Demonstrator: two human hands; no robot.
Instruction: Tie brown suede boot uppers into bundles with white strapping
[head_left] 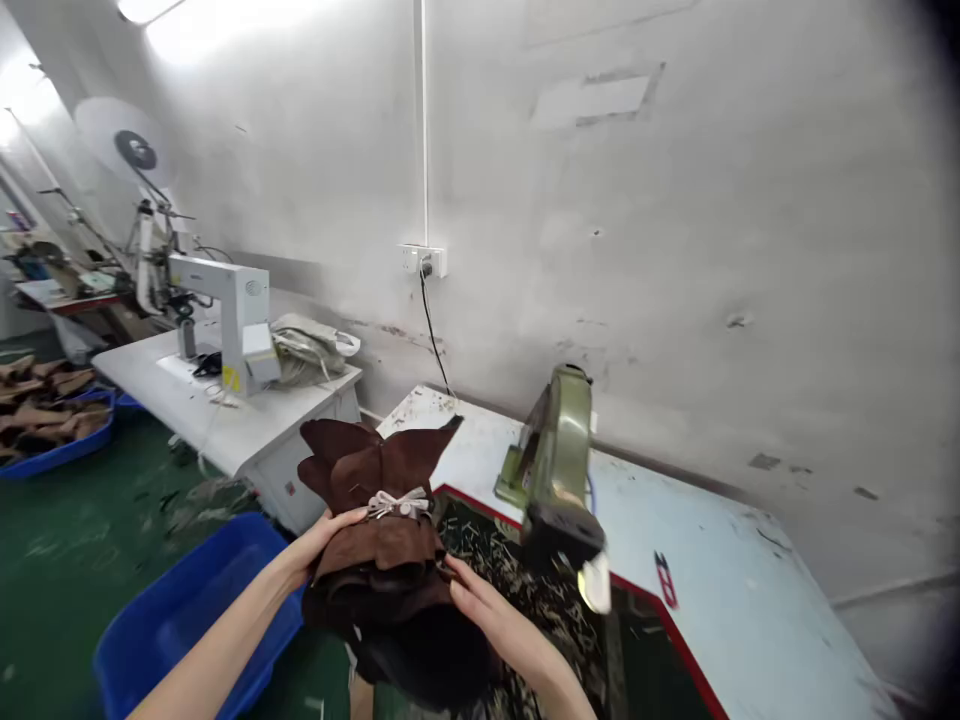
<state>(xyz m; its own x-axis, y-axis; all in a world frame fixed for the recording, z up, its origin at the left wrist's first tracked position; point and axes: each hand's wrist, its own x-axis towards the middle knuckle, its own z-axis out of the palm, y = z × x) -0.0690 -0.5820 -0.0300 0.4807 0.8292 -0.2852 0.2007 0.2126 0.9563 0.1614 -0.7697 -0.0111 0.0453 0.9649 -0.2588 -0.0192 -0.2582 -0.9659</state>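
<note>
A bundle of dark brown shoe-upper-like pieces (379,545) is held up in front of me between both hands. Across its middle runs a pale string tied in a bow (397,503). My left hand (324,540) grips the left side, its thumb lying near the bow. On the right edge, lower down, my right hand (480,600) is closed with fingers partly hidden behind the pieces. The lower part of the bundle is almost black, so its layers are hard to make out.
A green machine (559,460) stands on the pale, red-edged table (712,570), where red snips (665,580) lie. Scraps fill the table's cut-out. Left are a blue bin (195,590), a white sewing machine (240,310) on its table, and a blue tub (52,455) of brown pieces.
</note>
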